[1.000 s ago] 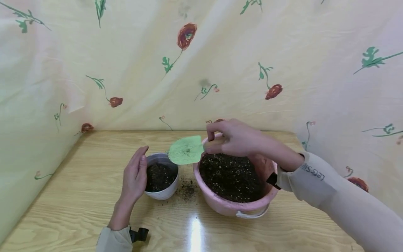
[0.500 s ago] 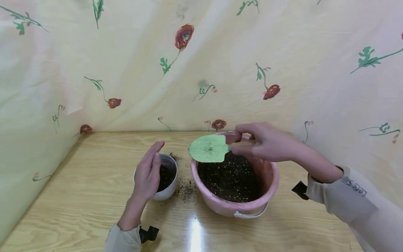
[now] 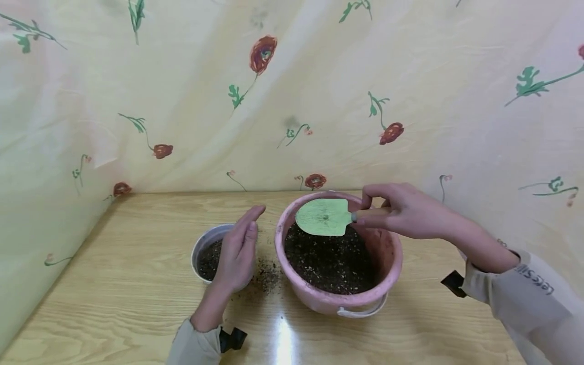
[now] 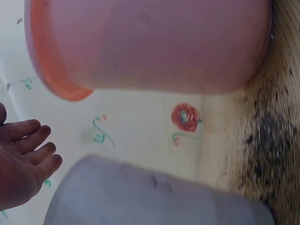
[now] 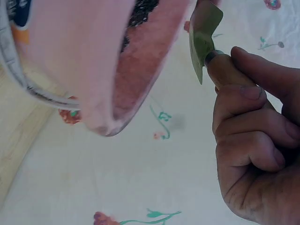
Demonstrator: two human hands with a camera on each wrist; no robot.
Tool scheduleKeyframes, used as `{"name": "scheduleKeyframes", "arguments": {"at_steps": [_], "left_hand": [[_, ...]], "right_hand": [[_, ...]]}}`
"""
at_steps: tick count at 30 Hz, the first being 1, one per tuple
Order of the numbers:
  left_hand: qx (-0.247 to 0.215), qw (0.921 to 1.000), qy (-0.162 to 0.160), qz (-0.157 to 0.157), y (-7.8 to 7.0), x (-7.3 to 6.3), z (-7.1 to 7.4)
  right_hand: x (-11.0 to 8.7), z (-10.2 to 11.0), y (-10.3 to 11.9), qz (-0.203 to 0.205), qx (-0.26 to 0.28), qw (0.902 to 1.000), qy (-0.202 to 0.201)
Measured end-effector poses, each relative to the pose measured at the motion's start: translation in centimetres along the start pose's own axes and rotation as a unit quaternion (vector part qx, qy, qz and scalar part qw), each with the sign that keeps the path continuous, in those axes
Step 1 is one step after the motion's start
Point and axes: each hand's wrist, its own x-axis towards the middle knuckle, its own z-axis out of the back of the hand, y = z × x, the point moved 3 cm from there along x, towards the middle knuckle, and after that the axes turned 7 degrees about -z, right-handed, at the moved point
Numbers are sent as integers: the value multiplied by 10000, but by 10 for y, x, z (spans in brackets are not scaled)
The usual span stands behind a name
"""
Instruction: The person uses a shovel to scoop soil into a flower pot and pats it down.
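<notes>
A green hand trowel (image 3: 323,218) with a wooden handle is gripped by my right hand (image 3: 408,210). Its blade lies level over the back of a pink bucket (image 3: 298,281) filled with dark soil (image 3: 330,261). In the right wrist view the fingers curl round the trowel's handle (image 5: 227,70). My left hand (image 3: 239,251) has straight fingers and stands over the right side of a small white pot (image 3: 197,253), hiding part of it. Dark soil (image 3: 210,261) shows inside the pot. The left wrist view puts the left hand (image 4: 23,161) above the pot's rim, palm visible.
Spilled soil (image 3: 266,276) is scattered on the wooden table (image 3: 114,284) between pot and bucket. A white handle (image 3: 362,312) hangs at the bucket's front. Flower-patterned cloth (image 3: 196,91) stands behind and at the sides.
My right hand has carried the trowel rightward from beside the white pot to over the bucket. My left hand has moved right, from the pot's left side across to its right side.
</notes>
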Motion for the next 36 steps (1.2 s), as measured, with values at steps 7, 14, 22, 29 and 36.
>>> {"name": "scheduleKeyframes", "arguments": {"at_steps": [7, 14, 22, 29, 36], "left_hand": [[-224, 9993, 228, 191, -4, 3, -15], [-418, 9971, 310, 556, -4, 6, -32], [-955, 9925, 330, 683, 0, 7, -45], [-1098, 9912, 286, 689, 3, 6, -45], [-1116, 9913, 348, 610, 3, 5, -45]], "right_hand": [[2, -4, -9, -44, -95, 9999, 0], [2, -9, -18, 126, -373, 9990, -223], [1, -13, -27, 268, -728, 9964, -340], [0, -14, -27, 253, -974, 9940, -438], [-2, -11, -28, 22, -1171, 9921, -456]]}}
